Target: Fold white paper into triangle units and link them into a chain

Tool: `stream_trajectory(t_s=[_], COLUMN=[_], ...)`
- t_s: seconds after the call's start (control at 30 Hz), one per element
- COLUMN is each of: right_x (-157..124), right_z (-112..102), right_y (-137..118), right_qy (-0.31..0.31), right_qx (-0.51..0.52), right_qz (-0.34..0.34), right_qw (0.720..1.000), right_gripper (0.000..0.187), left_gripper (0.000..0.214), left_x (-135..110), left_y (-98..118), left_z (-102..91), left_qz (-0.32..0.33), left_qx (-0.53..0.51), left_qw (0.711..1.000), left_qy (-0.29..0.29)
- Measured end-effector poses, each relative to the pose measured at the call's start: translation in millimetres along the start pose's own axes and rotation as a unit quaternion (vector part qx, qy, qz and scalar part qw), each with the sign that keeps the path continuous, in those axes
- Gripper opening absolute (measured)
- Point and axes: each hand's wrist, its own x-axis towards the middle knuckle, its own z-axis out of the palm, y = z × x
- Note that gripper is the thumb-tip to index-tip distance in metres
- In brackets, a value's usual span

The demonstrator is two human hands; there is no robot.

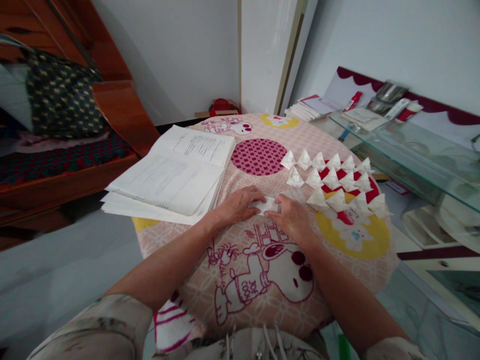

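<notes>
Between my two hands, low over the table, is a small folded piece of white paper (267, 205). My left hand (240, 204) pinches its left end, and my right hand (290, 215) grips its right end with thumb and fingers. Just right of my hands, several folded white paper pieces with pointed tops (332, 179) stand in rows on the cloth. To the left lies a stack of printed paper sheets (172, 172), spread like an open book. The exact folds of the held paper are too small to make out.
A patterned pink tablecloth (240, 240) covers the round table. At the right, a glass shelf (416, 150) comes close to the table's edge, with papers and small items on it. A wooden bench (123, 120) holding a dark patterned bag (62, 95) stands at the left.
</notes>
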Motion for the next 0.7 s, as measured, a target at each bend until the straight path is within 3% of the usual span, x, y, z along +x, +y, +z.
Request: stream_trajectory(t_s=[0.3, 0.5, 0.7], right_x=[7.3, 10.7, 3.6], right_z=[-7.0, -8.7, -8.0], right_y=[17.2, 27.3, 12.4], right_qy=[-0.049, -0.085, -0.021], right_qx=[0.114, 0.187, 0.091], right_qz=[0.001, 0.001, 0.003], right_qw=[0.992, 0.979, 0.996], right_gripper=[0.035, 0.036, 0.031], left_gripper=[0.03, 0.025, 0.025], left_x=[1.3, 5.8, 9.2], left_y=[-2.5, 9.6, 15.7], left_z=[2.6, 11.5, 24.4], left_qz=[-0.011, -0.073, -0.111], left_qx=[-0.005, 0.014, 0.039], left_qw=[1.0, 0.997, 0.99], left_qy=[0.001, 0.036, 0.079])
